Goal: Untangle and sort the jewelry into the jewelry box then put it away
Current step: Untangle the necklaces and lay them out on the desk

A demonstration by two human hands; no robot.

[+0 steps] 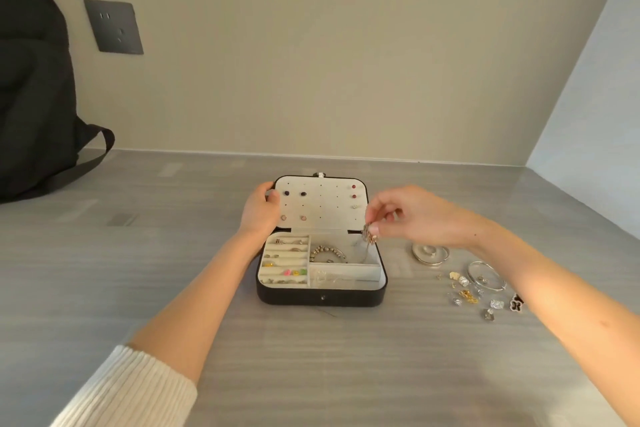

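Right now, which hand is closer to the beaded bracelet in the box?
Right. The right hand hovers just beyond the beaded bracelet, pinching a small trinket; the left hand grips the lid's far-left edge.

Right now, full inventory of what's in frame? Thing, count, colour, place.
jewelry box: 1, black, cream lining, open, table centre
stud earrings: several, dark and red, pinned in lid
beaded bracelet: 1, grey, upper box compartment
rings: several, some coloured, left slots
bangles: about 2, silver, table right of box
loose small pieces: a handful, silver and gold, table right
backpack: 1, black, far left
wall socket: 1, dark grey, wall
table: 1, grey
left hand: holds lid edge
right hand: pinches a metallic piece over box
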